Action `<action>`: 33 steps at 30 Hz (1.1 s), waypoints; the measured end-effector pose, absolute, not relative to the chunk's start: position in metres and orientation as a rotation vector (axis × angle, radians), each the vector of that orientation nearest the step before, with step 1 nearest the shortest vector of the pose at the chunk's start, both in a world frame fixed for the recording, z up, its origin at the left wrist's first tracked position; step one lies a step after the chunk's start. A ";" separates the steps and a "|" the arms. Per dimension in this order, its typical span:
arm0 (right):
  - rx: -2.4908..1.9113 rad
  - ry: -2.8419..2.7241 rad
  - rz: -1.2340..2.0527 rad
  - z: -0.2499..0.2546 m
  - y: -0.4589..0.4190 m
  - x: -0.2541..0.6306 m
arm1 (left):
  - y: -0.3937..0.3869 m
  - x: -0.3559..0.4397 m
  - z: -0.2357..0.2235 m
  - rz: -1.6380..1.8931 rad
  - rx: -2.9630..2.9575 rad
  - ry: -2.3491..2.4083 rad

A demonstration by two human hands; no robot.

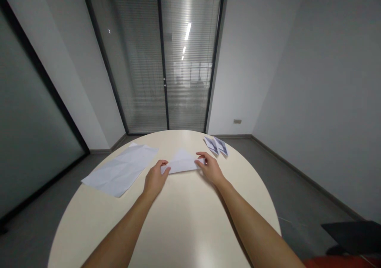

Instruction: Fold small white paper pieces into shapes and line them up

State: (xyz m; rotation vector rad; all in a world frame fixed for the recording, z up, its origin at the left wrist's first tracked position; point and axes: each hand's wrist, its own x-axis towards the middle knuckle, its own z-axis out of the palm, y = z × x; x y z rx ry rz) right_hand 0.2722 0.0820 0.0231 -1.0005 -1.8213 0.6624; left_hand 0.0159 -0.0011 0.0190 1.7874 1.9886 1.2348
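Observation:
A white sheet of paper folded into a pointed shape (182, 161) lies on the round cream table (184, 220), a little past the middle. My left hand (154, 177) pinches its left end, fingers curled together. My right hand (209, 167) pinches its right end, thumb and fingers closed on the edge. Both forearms reach forward across the table.
A creased, unfolded white sheet (120, 173) lies to the left. Two small printed folded papers (216, 145) rest at the far right edge of the table. Glass sliding doors with blinds (162, 62) stand behind. A dark object (354, 234) sits at lower right, off the table.

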 end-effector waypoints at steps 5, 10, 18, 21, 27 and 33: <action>-0.966 -1.670 0.721 0.025 0.083 0.270 | 0.002 0.014 0.017 1.473 1.738 1.859; -0.966 -1.657 0.771 0.022 0.084 0.270 | 0.007 0.012 0.010 1.546 1.672 1.792; -1.137 -1.771 0.762 0.011 0.087 0.273 | 0.001 0.013 0.012 1.092 1.734 2.142; -1.205 -1.853 0.725 0.011 0.085 0.274 | -0.004 0.017 0.018 0.916 1.844 2.240; -1.237 -2.002 0.627 0.017 0.079 0.275 | -0.009 0.026 0.019 0.839 2.355 1.933; -1.256 -2.150 0.427 0.029 0.072 0.273 | -0.019 0.040 0.019 0.629 2.475 1.688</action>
